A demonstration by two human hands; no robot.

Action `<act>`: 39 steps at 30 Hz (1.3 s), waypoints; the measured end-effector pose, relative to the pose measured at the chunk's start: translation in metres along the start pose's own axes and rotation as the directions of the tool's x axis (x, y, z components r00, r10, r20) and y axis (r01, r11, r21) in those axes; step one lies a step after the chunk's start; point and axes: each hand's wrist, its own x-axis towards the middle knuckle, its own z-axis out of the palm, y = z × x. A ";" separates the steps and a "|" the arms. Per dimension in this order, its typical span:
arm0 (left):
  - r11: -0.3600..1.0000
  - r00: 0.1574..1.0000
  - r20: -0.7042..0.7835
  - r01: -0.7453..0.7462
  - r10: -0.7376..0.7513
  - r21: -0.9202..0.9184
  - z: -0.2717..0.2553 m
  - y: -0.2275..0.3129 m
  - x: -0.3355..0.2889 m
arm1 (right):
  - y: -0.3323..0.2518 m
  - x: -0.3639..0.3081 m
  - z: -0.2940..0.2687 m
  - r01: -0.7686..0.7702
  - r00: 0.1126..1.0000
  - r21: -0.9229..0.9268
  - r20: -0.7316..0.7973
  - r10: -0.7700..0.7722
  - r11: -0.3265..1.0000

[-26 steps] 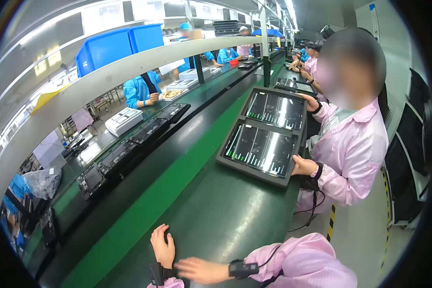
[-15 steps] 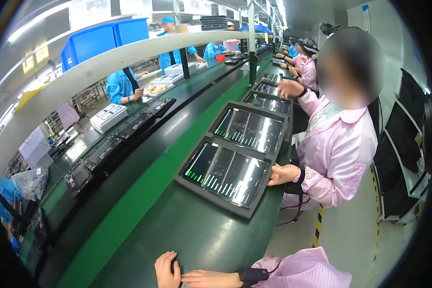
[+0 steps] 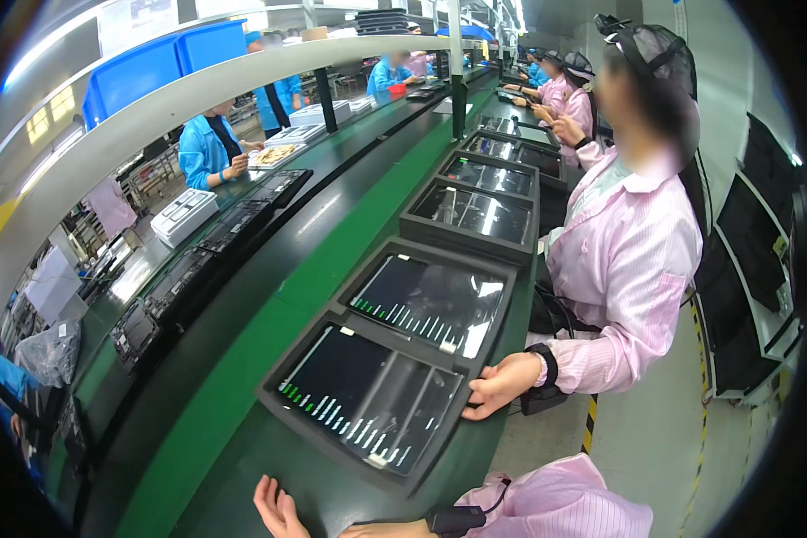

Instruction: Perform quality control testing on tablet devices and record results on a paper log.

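Your left hand [image 3: 276, 507] lies open, fingers spread, on the green desk [image 3: 242, 377] just below the nearest dark tray [image 3: 368, 401] of the row; your right hand is hidden, only its pink sleeve [image 3: 556, 502] showing. A co-worker's hand [image 3: 502, 384] grips that tray's right edge.

Left hand [image 3: 276, 509]: fingers spread on the counter [image 3: 242, 377], wrist end cut by the lower edge. Right hand: out of frame. Neighbour's face: blurred. Far workers along the line: too small to tell what they handle.
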 end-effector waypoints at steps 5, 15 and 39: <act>0.993 0.997 -0.072 0.011 -0.020 -0.120 0.018 -0.007 0.022 | -0.026 -0.043 0.032 0.490 0.869 -0.694 0.434 -0.238 0.527; 0.932 0.992 0.018 0.125 -0.127 -0.341 0.052 -0.008 0.050 | -0.020 -0.024 0.038 0.339 0.859 -0.910 0.196 -0.473 0.238; 0.991 0.997 -0.041 -0.066 0.062 -0.116 0.002 -0.049 0.077 | -0.143 0.233 -0.024 -0.160 0.840 0.974 0.220 0.497 -0.160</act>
